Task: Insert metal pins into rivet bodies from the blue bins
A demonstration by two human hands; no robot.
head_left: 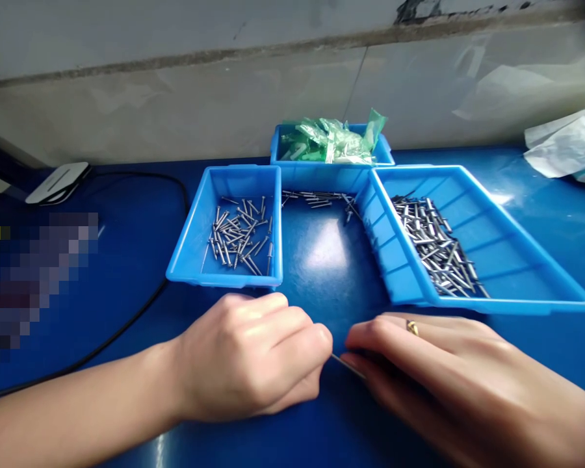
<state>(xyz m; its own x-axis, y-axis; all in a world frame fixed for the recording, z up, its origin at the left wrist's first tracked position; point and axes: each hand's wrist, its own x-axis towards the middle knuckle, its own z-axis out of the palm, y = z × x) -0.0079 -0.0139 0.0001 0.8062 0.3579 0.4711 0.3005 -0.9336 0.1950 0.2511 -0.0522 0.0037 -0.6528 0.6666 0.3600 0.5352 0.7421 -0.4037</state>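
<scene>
My left hand (260, 361) is closed in a fist just in front of the left blue bin (224, 279), which holds loose screws (238, 234). A thin metal rod (348, 366) runs from its fingers to my right hand (433, 370), which wears a ring and pinches the other end. Most of the rod is hidden by the fingers. Beyond my right hand stands the larger blue bin (517, 260), with a heap of metal pins (439, 253) along its left side.
A third blue bin (322, 174) with green plastic bags (336, 140) stands at the back by the wall. More pins (316, 197) lie before it. A black cable (146, 305) curves across the left; white paper (565, 143) lies at right.
</scene>
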